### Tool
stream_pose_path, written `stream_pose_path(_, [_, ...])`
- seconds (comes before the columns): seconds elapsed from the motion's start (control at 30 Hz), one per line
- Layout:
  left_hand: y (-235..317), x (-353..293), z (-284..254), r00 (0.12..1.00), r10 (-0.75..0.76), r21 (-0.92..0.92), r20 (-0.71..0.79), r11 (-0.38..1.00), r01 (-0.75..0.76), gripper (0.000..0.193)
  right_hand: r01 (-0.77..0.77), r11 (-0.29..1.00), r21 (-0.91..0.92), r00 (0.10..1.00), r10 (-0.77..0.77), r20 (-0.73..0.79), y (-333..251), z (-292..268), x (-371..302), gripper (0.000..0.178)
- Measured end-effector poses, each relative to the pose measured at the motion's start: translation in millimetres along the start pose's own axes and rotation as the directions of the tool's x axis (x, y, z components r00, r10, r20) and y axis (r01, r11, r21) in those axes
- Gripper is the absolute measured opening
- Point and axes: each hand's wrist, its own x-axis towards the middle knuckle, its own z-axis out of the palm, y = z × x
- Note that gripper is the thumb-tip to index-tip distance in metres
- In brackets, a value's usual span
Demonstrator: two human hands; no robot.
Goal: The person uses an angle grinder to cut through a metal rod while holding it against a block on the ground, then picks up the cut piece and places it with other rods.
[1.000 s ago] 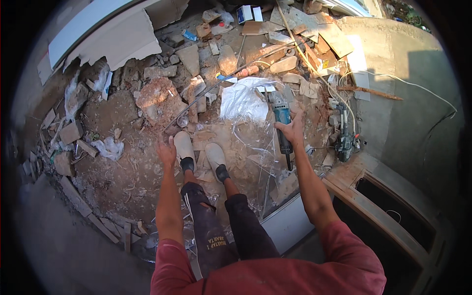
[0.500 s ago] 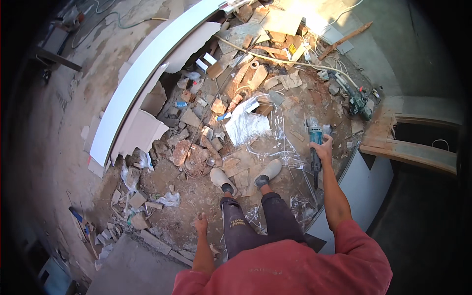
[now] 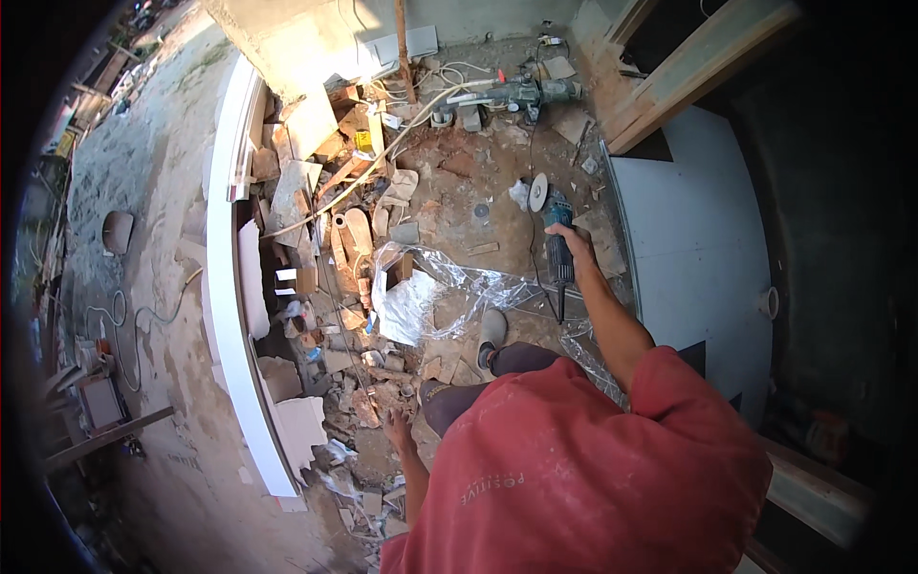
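My right hand (image 3: 574, 243) is wrapped round the body of a teal and black angle grinder (image 3: 560, 260). Its pale round disc (image 3: 539, 192) faces the far end, and its dark cord hangs from the rear. Low over the rubble, away from the grinder, my left hand (image 3: 398, 430) has its fingers apart and holds nothing that I can see. Broken bricks and stones (image 3: 363, 409) lie nearest to that hand. Left of the grinder, crumpled clear plastic sheeting (image 3: 459, 277) and a white sack (image 3: 406, 308) lie on the dirt.
A long white panel (image 3: 222, 287) edges the rubble on the left. At the far end lie a green power tool (image 3: 545, 93), a pale hose (image 3: 382, 158) and wood scraps (image 3: 311, 124). Grey boards (image 3: 698, 220) and a wooden frame (image 3: 698, 72) stand along the right.
My view has turned to the right and my body has turned with it. The grinder, still in my right hand, now shows its disc. My left hand stays low, with its fingers now more spread.
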Motion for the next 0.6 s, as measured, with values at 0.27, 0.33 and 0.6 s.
stream_pose_path(0.27, [218,-67,289,0.648,0.322,0.194,0.690,0.780,-0.595,0.054,-0.130,0.967,0.219,0.983,0.154,-0.098,-21,-85,73,0.036])
stream_pose_path(0.33, [254,-81,343,0.568,0.155,0.218,0.808,0.817,-0.534,0.056,-0.159,0.948,0.274,0.976,0.192,-0.098,-25,-70,89,0.037])
stream_pose_path(0.6, [253,-62,588,-0.129,-0.426,0.242,0.896,0.710,-0.661,0.060,-0.040,0.999,-0.029,0.947,0.028,-0.319,-9,-24,202,0.070])
